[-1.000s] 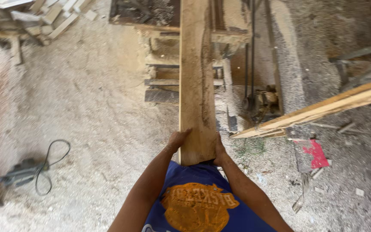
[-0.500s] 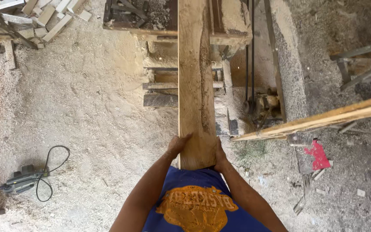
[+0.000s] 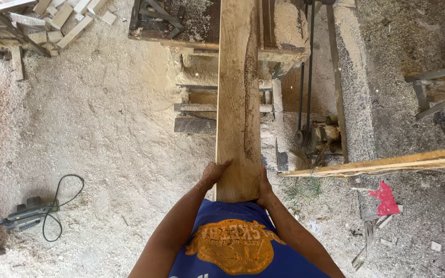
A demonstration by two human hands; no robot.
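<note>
A long pale wooden plank with a dark bark streak runs straight away from me onto a sawdust-covered saw table. Its near end rests against my blue shirt. My left hand grips the plank's left edge near that end, fingers spread on top. My right hand holds the right edge, fingers wrapped under it.
The floor is thick with sawdust. A power tool with a black cord lies at the left. Wood offcuts are piled at the top left. A thin wooden strip juts in from the right; a motor with belts sits under the table.
The view has drifted so the floor and tool appear slightly shifted; the plank's near end stays in both hands against my body.
</note>
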